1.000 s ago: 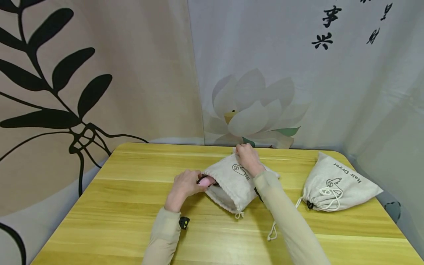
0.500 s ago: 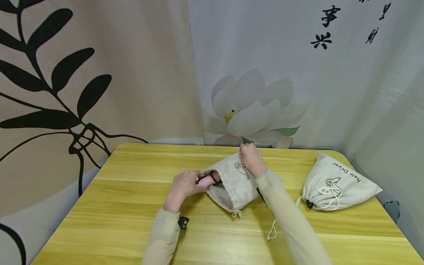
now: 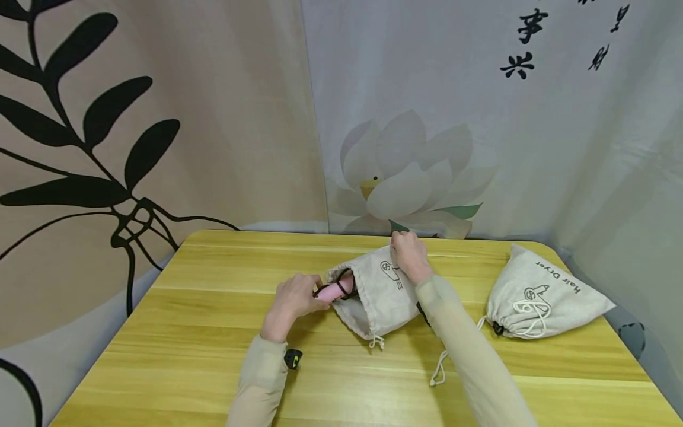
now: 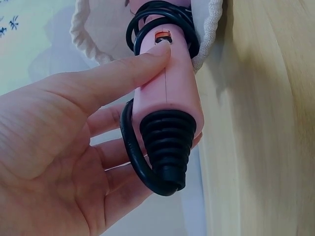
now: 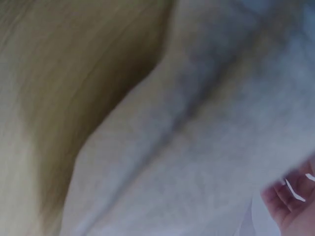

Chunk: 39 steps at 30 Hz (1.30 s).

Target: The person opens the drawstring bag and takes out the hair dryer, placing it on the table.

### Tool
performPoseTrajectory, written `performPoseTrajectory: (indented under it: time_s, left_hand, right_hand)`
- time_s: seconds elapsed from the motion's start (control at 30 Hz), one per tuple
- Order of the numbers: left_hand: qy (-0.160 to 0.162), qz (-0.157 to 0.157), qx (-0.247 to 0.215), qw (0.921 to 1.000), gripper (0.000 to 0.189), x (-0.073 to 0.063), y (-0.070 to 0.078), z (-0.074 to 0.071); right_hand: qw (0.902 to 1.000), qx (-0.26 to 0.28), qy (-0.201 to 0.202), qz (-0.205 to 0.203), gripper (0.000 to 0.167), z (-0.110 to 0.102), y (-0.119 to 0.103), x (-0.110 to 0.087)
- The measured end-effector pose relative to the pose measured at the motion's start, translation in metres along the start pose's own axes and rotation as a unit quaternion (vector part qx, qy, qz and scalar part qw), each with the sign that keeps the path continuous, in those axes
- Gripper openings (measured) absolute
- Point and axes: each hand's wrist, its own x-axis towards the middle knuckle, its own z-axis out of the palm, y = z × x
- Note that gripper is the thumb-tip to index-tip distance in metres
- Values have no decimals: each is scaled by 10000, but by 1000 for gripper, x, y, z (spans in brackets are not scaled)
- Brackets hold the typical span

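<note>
The pink handle of a hair dryer (image 3: 333, 291) pokes out of the open mouth of a pale cloth drawstring bag (image 3: 392, 296); the rest of it is hidden inside. Black cord (image 4: 162, 19) is looped around the handle, and a ribbed black cord sleeve (image 4: 167, 140) ends it. My left hand (image 3: 293, 299) grips this handle, its thumb by the slide switch (image 4: 163, 37) and its fingers behind. At the bag's far side my right hand (image 3: 411, 255) holds the cloth. In the right wrist view, blurred bag cloth (image 5: 197, 147) fills much of the picture.
A second drawstring bag (image 3: 549, 302), printed "Hair Dryer", lies full and drawn closed on the right of the wooden table (image 3: 213, 308). A white cord loop (image 3: 439, 373) lies near my right forearm. Printed curtains (image 3: 256, 118) hang behind the table.
More of the pink handle and its wrapped cord shows at the bag's mouth. The right hand has shifted slightly to the right with the bag's cloth; the left has stayed nearly still.
</note>
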Motion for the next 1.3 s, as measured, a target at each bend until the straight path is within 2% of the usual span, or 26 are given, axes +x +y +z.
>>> performPoseTrajectory:
  time_s: [0.4, 0.93, 1.17, 1.3]
  left_hand:
    - [-95, -86, 22, 9999, 40, -4, -2, -3]
    - [-352, -151, -2, 9993, 36, -10, -4, -7]
    - [-347, -198, 91, 9992, 36, -11, 0, -7]
    - [-365, -207, 156, 9990, 42, -10, 2, -6]
  right_hand:
    - [9999, -26, 22, 137, 11, 1, 4, 0]
    - [9989, 76, 288, 362, 10, 1, 11, -4]
    - [9988, 200, 229, 383, 9, 0, 13, -5]
    - [9990, 335, 156, 267, 9, -3, 13, -6]
